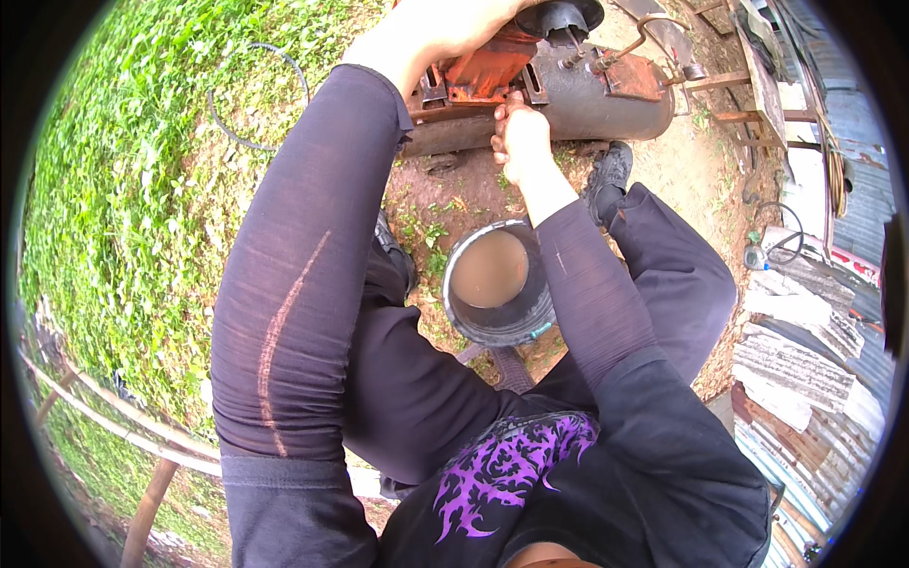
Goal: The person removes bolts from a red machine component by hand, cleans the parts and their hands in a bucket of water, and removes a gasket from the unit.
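An orange-red machine part, bolted-looking and weathered, sits on a grey cylindrical tank that resembles an air compressor's. My left hand reaches over the top of the orange part; its fingers run out at the upper edge of the view, beside a black round cap. Against the front lower edge of the orange part, between two slotted dark brackets, my right hand is closed with its fingers curled. Whatever those fingers pinch is hidden or too small to name.
Between my legs stands a dark bucket of murky brown liquid. A bent copper-coloured pipe rises from the tank. Grass and a black hose loop lie left; wooden pieces and corrugated sheets lie right.
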### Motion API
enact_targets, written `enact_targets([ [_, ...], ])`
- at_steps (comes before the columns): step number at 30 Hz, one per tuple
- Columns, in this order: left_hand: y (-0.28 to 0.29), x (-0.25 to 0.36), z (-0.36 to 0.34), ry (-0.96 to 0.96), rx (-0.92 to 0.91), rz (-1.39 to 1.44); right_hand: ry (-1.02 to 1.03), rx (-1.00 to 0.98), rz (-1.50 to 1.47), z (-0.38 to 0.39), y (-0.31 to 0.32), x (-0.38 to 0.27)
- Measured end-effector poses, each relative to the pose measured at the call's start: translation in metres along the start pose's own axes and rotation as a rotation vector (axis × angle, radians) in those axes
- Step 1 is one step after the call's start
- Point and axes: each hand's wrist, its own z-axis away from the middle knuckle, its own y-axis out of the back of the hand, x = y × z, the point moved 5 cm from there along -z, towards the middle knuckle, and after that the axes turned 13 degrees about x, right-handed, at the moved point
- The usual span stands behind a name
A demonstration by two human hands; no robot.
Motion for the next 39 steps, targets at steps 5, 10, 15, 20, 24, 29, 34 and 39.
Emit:
enact_targets([
  [5, 0.002, 0.007, 0.001, 0.041, -0.012, -0.066, 0.15, -0.053, 0.066, 0.006, 0.022, 0.012],
  [10, -0.003, 0.003, 0.001, 0.023, -0.009, -0.04, 0.259, -0.165, 0.477, 0.017, 0.068, 0.009],
  [15, 0.005, 0.015, 0.005, -0.077, 0.03, -0.185, 0.557, -0.296, 0.706, 0.053, 0.086, -0.057],
  [20, 0.004, 0.07, 0.038, -0.527, 0.309, -0.493, 0.761, -0.364, 0.816, 0.068, 0.078, -0.097],
  [24, -0.009, 0.086, 0.088, -0.283, 0.232, -0.438, 0.922, -0.552, 0.887, 0.08, 0.057, -0.098],
  [29, -0.066, 0.018, 0.177, 0.425, -0.015, -0.365, 0.999, -0.742, 1.067, 0.089, 0.051, -0.089],
  [34, -0.104, -0.016, 0.213, 0.791, 0.201, 0.063, 0.849, -0.678, 1.078, 0.076, 0.063, -0.092],
  [39, -0.094, -0.009, 0.206, 0.844, 0.213, 0.263, 0.366, -0.756, 0.646, 0.066, 0.069, -0.093],
])
